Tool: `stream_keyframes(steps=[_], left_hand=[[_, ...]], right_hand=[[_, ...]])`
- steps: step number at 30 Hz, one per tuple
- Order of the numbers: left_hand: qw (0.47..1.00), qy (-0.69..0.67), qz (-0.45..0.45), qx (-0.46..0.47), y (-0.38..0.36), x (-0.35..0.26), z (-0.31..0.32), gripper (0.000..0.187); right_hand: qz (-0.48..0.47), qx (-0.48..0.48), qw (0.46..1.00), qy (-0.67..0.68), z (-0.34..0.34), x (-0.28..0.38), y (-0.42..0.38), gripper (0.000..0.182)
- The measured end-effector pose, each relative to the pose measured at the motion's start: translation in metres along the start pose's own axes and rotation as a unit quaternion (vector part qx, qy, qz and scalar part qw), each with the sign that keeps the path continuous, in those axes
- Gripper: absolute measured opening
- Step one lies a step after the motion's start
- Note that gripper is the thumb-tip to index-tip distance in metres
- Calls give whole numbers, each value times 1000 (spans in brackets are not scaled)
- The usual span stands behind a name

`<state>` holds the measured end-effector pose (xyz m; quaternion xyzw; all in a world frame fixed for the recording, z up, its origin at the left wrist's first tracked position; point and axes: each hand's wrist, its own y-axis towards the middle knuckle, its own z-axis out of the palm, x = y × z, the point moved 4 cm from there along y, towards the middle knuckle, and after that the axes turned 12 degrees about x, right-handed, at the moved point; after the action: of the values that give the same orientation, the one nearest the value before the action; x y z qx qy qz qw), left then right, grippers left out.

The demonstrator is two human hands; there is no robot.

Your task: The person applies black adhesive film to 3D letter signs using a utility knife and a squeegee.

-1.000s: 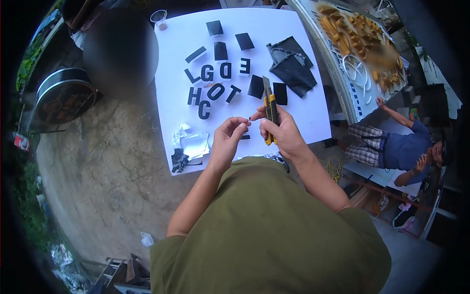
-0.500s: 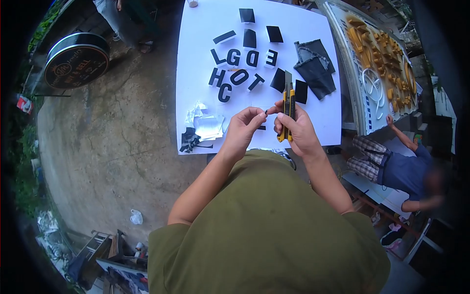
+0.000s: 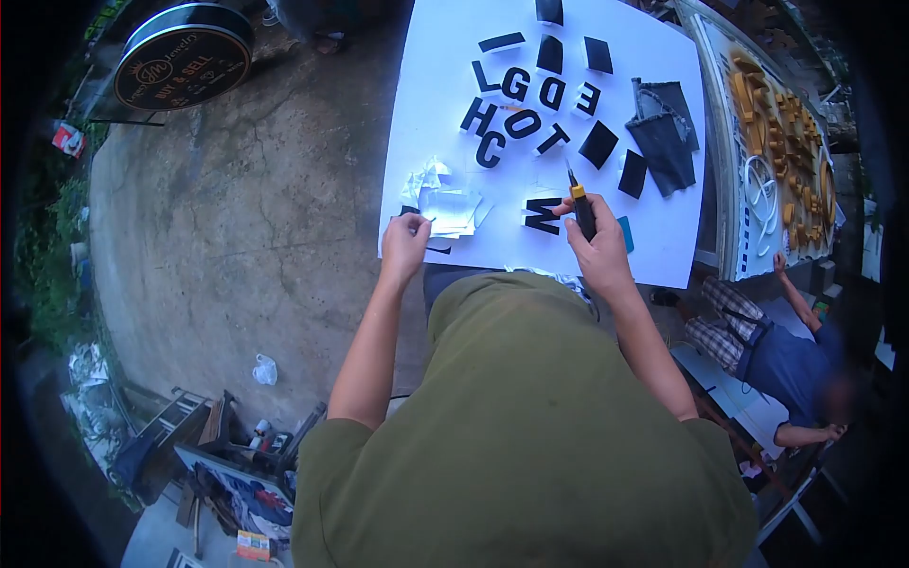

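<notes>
My right hand (image 3: 598, 248) is closed around a yellow-and-black utility knife (image 3: 582, 210), its blade pointing up the white board (image 3: 653, 251). Just left of it lies a black letter M or W (image 3: 543, 216). My left hand (image 3: 407, 239) is pinched at the board's left edge, beside crumpled white backing paper (image 3: 453, 210) and dark scraps. What its fingertips hold is too small to make out. Farther up lie black letters, among them a G (image 3: 516, 85), an O (image 3: 522, 124) and a C (image 3: 490, 150). A teal piece (image 3: 625, 233) shows beside my right hand.
Black rectangles (image 3: 598, 145) and dark sheet offcuts (image 3: 663, 133) lie on the board's right. Beyond stands a panel with orange-yellow shapes (image 3: 772, 151). A person in a blue shirt (image 3: 791, 360) is at the right. A round sign (image 3: 185, 62) stands at the upper left.
My left hand has moved left, away from my right hand, to the scrap pile. The knife has tilted away in my right hand, and the M or W is now uncovered. The view has shifted.
</notes>
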<state>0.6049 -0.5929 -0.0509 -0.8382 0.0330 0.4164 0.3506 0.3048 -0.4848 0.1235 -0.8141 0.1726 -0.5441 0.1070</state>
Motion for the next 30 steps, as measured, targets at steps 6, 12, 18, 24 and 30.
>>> stream_keyframes(steps=[6, 12, 18, 24, 30], left_hand=[[992, 34, -119, -11, 35, 118, -20, 35], [981, 108, -156, 33, 65, 122, -12, 34], [955, 255, -149, -21, 61, 104, -14, 30], [933, 317, -170, 13, 70, 95, -20, 38], [931, 345, -115, -3, 62, 79, -25, 52]], right_hand=[[15, 17, 1000, 11, 11, -7, 6, 22], [9, 15, 1000, 3, 11, -2, 8, 22], [3, -8, 1000, -5, 7, -5, 3, 22], [-4, -39, 999, 17, 1, -22, -4, 25], [4, -79, 997, 7, -4, -19, -9, 26]])
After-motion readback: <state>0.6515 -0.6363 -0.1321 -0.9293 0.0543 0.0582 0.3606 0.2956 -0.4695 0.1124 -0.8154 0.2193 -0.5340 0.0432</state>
